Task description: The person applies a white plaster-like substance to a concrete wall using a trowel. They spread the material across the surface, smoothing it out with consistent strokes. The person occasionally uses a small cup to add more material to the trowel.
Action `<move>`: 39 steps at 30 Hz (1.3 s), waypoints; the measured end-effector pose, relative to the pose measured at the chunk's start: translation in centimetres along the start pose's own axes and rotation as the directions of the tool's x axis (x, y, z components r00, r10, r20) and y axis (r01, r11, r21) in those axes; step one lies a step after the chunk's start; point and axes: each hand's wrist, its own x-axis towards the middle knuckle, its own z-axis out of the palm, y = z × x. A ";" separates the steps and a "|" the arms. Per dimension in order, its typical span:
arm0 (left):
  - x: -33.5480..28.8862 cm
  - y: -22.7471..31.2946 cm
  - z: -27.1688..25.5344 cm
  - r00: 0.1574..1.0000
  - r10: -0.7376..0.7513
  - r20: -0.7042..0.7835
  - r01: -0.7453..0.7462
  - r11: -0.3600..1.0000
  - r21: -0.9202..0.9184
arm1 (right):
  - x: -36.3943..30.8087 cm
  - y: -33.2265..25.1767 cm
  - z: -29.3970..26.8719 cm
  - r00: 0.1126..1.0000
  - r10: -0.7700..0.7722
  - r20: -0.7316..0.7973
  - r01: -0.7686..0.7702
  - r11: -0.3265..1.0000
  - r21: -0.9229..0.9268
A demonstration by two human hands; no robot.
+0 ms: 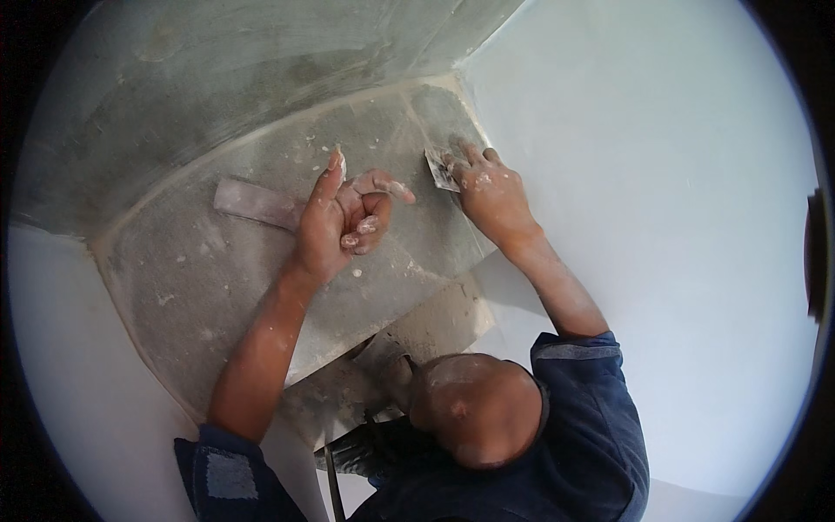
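My right hand (491,191), dusted with white, holds a small flat scraper blade (441,170) against a grey cement-like surface (217,296), close to the edge along the pale wall. Some of its fingers rest beside the blade. To the left, my left hand (348,213) is held with thumb and index finger apart and the other fingers curled; white paste coats several fingertips. Nothing shows in its grasp. A dusty, pinkish-grey flat strip (257,203) passes behind the left hand's wrist side, where its other end is hidden; whether it touches the hand I cannot tell.
A smooth pale wall (678,217) rises on the right, and another pale wall (70,313) on the left. A grey-green wall (217,78) borders the far side. My bent knee (474,409) and a dusty ledge (444,322) lie nearer. White specks dot the grey surface.
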 end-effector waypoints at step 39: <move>0.1 -0.1 0.4 1.000 0.020 -0.012 -0.019 0.995 0.103 | -3.3 3.9 -4.9 0.899 -0.055 0.434 -0.085 0.951 0.297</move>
